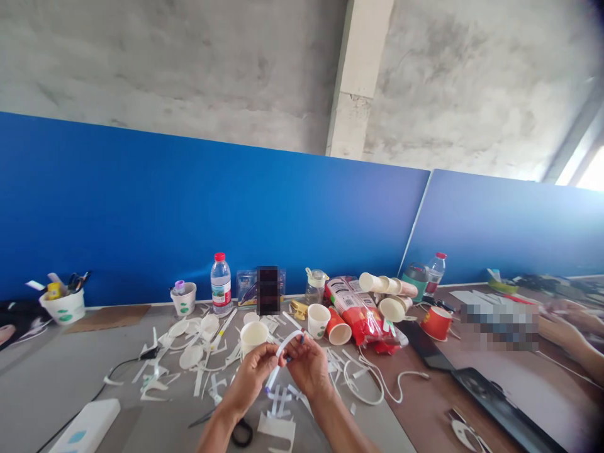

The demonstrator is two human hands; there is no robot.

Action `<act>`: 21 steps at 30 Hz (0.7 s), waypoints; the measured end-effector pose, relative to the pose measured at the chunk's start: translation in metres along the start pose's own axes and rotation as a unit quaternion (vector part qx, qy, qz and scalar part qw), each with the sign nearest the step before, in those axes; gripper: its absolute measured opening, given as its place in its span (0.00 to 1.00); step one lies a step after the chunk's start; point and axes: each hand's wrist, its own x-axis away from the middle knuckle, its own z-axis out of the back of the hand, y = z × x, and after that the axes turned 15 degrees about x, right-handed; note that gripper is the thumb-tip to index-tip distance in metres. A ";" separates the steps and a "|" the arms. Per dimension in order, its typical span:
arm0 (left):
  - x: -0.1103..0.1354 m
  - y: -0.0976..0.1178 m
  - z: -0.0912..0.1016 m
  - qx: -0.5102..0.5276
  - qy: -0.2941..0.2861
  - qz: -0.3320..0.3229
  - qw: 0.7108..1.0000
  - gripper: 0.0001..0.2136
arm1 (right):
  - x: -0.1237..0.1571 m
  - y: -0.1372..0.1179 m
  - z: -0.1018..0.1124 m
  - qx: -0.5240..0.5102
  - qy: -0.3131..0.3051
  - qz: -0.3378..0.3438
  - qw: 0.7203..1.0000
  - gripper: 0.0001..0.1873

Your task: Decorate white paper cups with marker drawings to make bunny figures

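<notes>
Both my hands meet low in the middle of the view, above the table. My left hand [252, 374] and my right hand [307, 365] each pinch one end of a curved white paper strip [285, 343], which arches between them. A thin pen-like stick [274, 377] slants down between the hands; which hand holds it is unclear. Right behind them stands a white paper cup [253, 335]. Black-handled scissors [240, 432] lie on the table under my left wrist. White paper scraps [198, 352] are strewn around.
A water bottle [221, 283], more paper cups [319, 319], a red snack bag [361, 311] and a cup of pens [63, 305] stand along the blue partition [189, 207]. A white power bank [87, 425] lies front left. Another person's arm [573, 343] rests at the right.
</notes>
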 end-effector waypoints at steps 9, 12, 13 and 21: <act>0.002 -0.009 0.009 0.001 0.001 0.011 1.000 0.26 | 0.001 -0.011 0.010 0.037 -0.043 -0.020 0.998 0.30; 0.002 -0.012 0.005 -0.022 0.049 0.006 0.999 0.28 | -0.002 -0.013 0.017 0.065 -0.031 -0.005 0.997 0.31; 0.002 -0.013 0.004 -0.029 0.073 -0.010 0.997 0.29 | -0.003 -0.013 0.020 0.076 -0.019 0.004 0.997 0.31; 0.005 -0.028 0.004 -0.123 0.144 -0.176 0.966 0.21 | 0.005 -0.013 0.017 0.217 0.069 0.147 0.963 0.16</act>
